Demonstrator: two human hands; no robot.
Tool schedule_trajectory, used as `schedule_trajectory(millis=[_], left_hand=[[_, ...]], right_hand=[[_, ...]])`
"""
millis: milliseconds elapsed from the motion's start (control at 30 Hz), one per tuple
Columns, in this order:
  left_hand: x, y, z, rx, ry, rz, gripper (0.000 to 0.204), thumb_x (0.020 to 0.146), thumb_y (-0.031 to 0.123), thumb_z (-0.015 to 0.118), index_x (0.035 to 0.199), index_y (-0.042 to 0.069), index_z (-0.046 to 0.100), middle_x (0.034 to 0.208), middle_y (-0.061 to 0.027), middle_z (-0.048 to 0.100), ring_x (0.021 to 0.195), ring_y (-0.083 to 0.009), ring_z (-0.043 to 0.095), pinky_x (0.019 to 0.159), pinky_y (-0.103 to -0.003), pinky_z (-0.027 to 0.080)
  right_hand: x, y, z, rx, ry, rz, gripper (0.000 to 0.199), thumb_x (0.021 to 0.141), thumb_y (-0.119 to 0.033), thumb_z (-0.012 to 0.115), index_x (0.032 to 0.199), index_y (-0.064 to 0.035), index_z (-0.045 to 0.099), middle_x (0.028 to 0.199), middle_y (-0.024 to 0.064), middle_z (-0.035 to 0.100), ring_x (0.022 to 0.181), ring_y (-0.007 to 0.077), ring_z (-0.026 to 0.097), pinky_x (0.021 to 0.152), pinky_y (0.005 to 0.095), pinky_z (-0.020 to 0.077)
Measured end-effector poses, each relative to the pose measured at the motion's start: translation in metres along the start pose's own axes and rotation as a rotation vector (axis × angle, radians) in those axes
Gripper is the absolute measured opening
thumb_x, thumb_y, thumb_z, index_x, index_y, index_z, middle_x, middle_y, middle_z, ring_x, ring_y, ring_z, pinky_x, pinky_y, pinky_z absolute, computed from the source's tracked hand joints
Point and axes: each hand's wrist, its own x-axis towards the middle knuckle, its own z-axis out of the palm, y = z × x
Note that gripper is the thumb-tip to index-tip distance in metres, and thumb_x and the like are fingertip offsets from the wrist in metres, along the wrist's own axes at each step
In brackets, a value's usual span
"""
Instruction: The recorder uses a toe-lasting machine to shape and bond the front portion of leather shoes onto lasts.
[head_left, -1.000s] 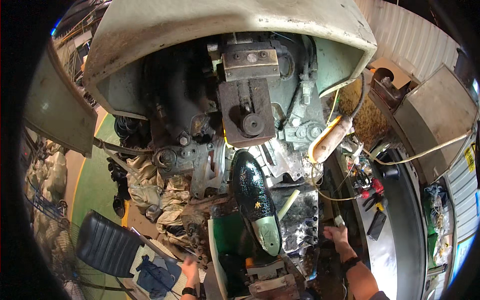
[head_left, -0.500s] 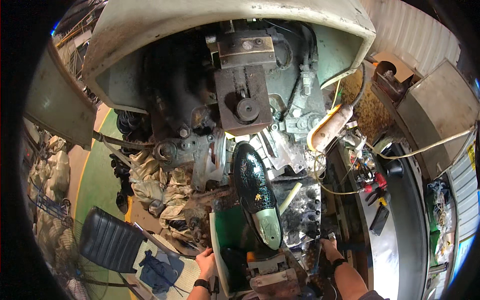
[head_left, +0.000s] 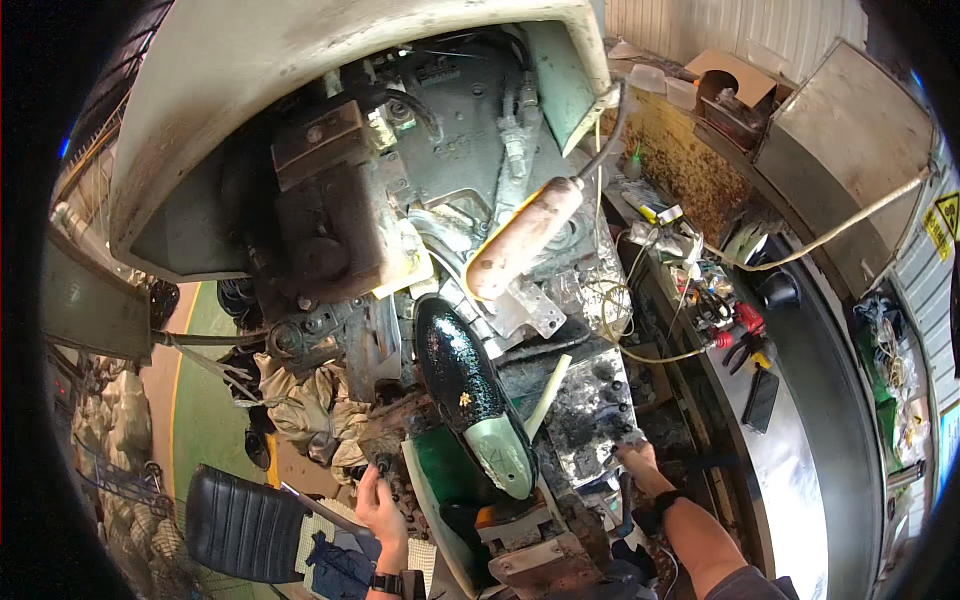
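A shoe-shaped piece (head_left: 455, 365) lies sole up in the middle, glossy black at the toe, with a pale green last (head_left: 500, 457) bare at the heel. Its heel end rests over a worn metal bracket (head_left: 540, 555). My left hand (head_left: 380, 515) is raised beside the green-lined panel (head_left: 428, 490), fingers apart, fingertips close to a small dark knob; contact is unclear. At the right edge of the blackened metal plate, my right hand (head_left: 638, 462) is closed by a row of dark knobs; what it grips is hidden.
A lit lamp (head_left: 525, 240) hangs on a cable above the metal plate. The machine's curved cover (head_left: 350, 50) arches overhead. To the right, a bench (head_left: 795, 500) holds red-handled pliers (head_left: 745, 325) and a black phone (head_left: 761, 400). A black chair (head_left: 245, 522) stands at lower left.
My view has turned, so the machine and the shoe-shaped piece appear further left. My left hand has come off the panel's edge and opened upward; my right hand remains by the plate.
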Motion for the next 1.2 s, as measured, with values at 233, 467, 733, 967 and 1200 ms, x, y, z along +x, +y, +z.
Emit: schedule_trajectory(millis=[233, 467, 733, 967, 1200], left_hand=[[0.012, 0.116, 0.061, -0.387, -0.247, -0.299, 0.038, 0.105, 0.02, 0.052, 0.132, -0.007, 0.057, 0.131, -0.0198, 0.063, 0.12, -0.0261, 0.062, 0.106, -0.036, 0.047], [0.008, 0.163, 0.154, -0.87, -0.482, -0.432, 0.059, 0.106, 0.047, 0.041, 0.143, 0.002, 0.049, 0.144, -0.0095, 0.053, 0.128, -0.0222, 0.052, 0.112, -0.035, 0.036], [-0.013, 0.169, 0.163, -0.742, -0.258, -0.371, 0.049, 0.107, 0.044, 0.042, 0.131, 0.005, 0.058, 0.125, -0.0026, 0.063, 0.111, -0.016, 0.06, 0.1, -0.033, 0.046], [-0.011, 0.152, 0.166, -0.872, -0.325, -0.321, 0.042, 0.107, 0.039, 0.045, 0.129, 0.005, 0.055, 0.124, -0.0053, 0.06, 0.111, -0.0156, 0.055, 0.101, -0.032, 0.042], [0.0, 0.144, 0.124, -0.478, -0.464, -0.806, 0.054, 0.108, 0.048, 0.037, 0.142, 0.009, 0.052, 0.135, -0.0076, 0.061, 0.125, -0.0206, 0.056, 0.108, -0.037, 0.04]], right_hand=[[-0.03, -0.164, 0.003, -0.321, -0.072, -0.365, 0.058, 0.098, -0.028, 0.059, 0.138, 0.0083, 0.038, 0.103, 0.0162, 0.071, 0.091, 0.0248, 0.069, 0.083, 0.0345, 0.055], [-0.142, -0.266, 0.178, 0.018, -0.401, -0.376, 0.075, 0.108, -0.045, 0.04, 0.158, 0.0038, 0.011, 0.161, 0.0247, 0.026, 0.145, 0.0349, 0.034, 0.119, 0.0391, 0.0277], [-0.156, -0.266, 0.191, 0.31, -0.42, -0.356, 0.063, 0.107, -0.046, 0.042, 0.144, 0.0058, 0.045, 0.142, 0.0175, 0.052, 0.128, 0.0235, 0.051, 0.11, 0.0327, 0.0366], [-0.159, -0.265, 0.196, 0.306, -0.386, -0.28, 0.056, 0.109, -0.046, 0.035, 0.145, -0.0028, 0.044, 0.137, 0.0083, 0.054, 0.12, 0.0154, 0.054, 0.104, 0.0319, 0.0421], [-0.148, -0.265, 0.176, 0.22, -0.415, -0.298, 0.071, 0.105, -0.053, 0.044, 0.148, 0.0034, 0.041, 0.15, 0.0172, 0.046, 0.135, 0.0234, 0.043, 0.114, 0.0326, 0.0301]])
